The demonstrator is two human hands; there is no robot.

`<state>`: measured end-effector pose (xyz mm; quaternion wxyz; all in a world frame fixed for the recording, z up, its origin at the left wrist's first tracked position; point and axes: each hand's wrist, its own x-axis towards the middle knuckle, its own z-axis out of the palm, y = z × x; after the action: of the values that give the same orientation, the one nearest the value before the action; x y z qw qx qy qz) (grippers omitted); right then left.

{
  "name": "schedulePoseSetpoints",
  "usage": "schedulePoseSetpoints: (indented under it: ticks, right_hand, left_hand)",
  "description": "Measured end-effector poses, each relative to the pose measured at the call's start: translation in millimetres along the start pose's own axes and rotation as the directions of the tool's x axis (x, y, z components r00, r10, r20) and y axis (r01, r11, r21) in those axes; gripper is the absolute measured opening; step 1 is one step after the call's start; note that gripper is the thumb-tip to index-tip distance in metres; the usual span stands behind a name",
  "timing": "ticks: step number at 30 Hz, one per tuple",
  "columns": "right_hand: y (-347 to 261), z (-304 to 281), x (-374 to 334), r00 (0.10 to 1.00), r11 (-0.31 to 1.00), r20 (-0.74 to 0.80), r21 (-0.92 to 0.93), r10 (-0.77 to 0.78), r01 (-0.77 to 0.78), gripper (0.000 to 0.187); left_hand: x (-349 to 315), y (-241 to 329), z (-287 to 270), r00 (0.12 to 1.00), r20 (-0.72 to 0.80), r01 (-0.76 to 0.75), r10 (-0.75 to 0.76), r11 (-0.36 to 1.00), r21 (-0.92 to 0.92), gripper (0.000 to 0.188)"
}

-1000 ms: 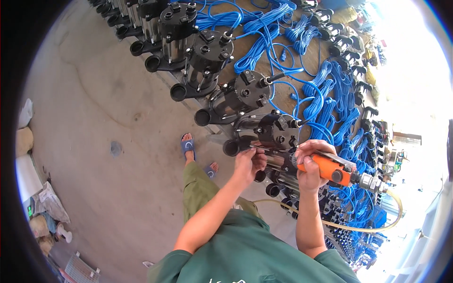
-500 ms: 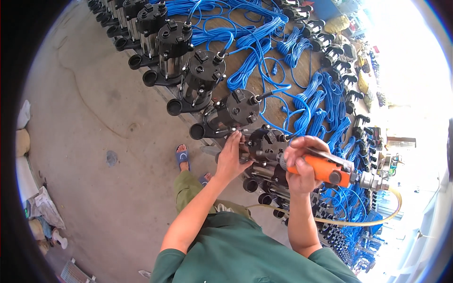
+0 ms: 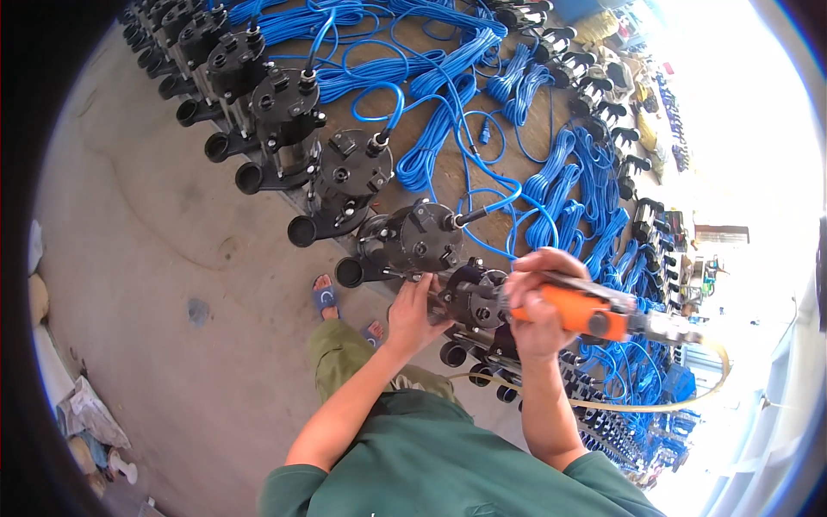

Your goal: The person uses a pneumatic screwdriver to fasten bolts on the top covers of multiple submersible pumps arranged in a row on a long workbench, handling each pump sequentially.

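Observation:
My right hand (image 3: 541, 312) is wrapped round an orange air screwdriver (image 3: 573, 314), slightly blurred by motion. Its front end points left toward the round black top of a pump (image 3: 475, 297); whether the bit touches a screw is hidden. A fitting (image 3: 663, 327) at its rear joins a yellowish air hose (image 3: 722, 370). Against the side of that same pump, my left hand (image 3: 413, 317) grips the body, fingers forward and thumb apart from them. Another pump (image 3: 428, 237), with a blue cable leaving its top, stands just beyond my left fingers.
More black and steel pumps (image 3: 349, 164) line the bench edge, their round black outlets (image 3: 301, 230) jutting over the floor (image 3: 172, 215). Coiled blue cables (image 3: 439, 142) cover much of the brown bench top (image 3: 405, 43). Another row of pumps (image 3: 633, 164) stands along the far side.
The view has shifted, so the pumps beyond my hands appear farther left and lower. The screwdriver has moved slightly left over the pump top. My left hand stays against the pump's side.

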<state>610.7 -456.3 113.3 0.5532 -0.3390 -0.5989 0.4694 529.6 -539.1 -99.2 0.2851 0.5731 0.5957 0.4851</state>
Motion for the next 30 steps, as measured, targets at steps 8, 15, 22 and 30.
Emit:
schedulePoseSetpoints:
  ticks: [8, 15, 22, 30]
  right_hand:
    - [33.7, -29.8, 27.1, 0.999, 0.995, -0.037, -0.098, 0.029, -0.033, 0.035]
    - [28.5, -23.7, 28.5, 0.996, 0.995, -0.053, -0.073, 0.068, -0.072, 0.034]
    - [28.5, -15.5, 25.5, 0.996, 0.988, 0.067, -0.147, 0.06, -0.049, 0.018]
    - [39.9, -27.0, 25.7, 0.988, 0.994, -0.128, -0.067, 0.081, -0.09, 0.027]
  left_hand:
    - [40.1, 6.7, -14.2, 0.939, 0.321, 0.233, -0.123, 0.915, -0.329, 0.091]
    - [38.4, -3.2, -12.9, 0.964, 0.256, 0.148, -0.066, 0.937, -0.316, 0.099]
    - [33.9, -5.5, -12.1, 0.964, 0.252, 0.154, -0.079, 0.944, -0.293, 0.102]
    - [26.7, -8.0, 9.2, 0.98, 0.195, 0.103, -0.046, 0.95, -0.294, 0.102]
